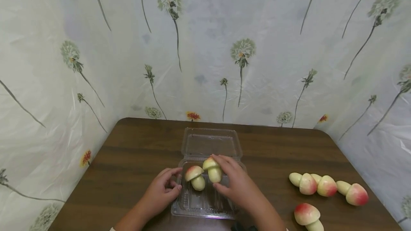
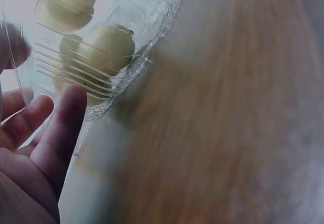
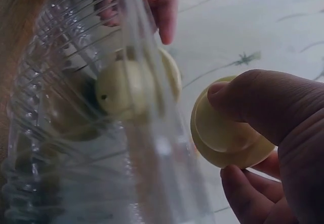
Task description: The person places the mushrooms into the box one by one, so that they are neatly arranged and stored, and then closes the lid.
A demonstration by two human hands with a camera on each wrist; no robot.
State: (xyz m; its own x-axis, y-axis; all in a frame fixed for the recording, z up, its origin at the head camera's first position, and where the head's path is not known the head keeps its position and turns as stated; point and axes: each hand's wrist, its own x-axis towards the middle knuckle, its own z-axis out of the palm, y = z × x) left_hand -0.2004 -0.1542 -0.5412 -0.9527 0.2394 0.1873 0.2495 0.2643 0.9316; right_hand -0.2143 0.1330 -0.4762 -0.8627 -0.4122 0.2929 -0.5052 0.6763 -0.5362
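Head view shows the right hand (image 1: 237,183) pinching a toy mushroom (image 1: 212,169) between thumb and fingers, cap uppermost and stem pointing down, so its long axis stands roughly upright over the clear plastic box (image 1: 205,206). Directly below the grip lies the box's tray; just to the grip's left, nearly touching the held piece, a second mushroom (image 1: 195,177) already sits in the tray, cap tilted toward the left hand (image 1: 162,190). That hand rests at the tray's left wall with fingers loosely curled against the plastic, steadying rather than gripping as far as I can tell; the left wrist view shows the fingers (image 2: 61,128) alongside the ribbed wall. Beyond the grip, the hinged lid (image 1: 210,143) lies open and flat. Well off to the grip's right, four more mushrooms (image 1: 324,185) lie on the brown table (image 1: 128,152), clear of the path. Closest obstacles are the seated mushroom and the tray's near wall.
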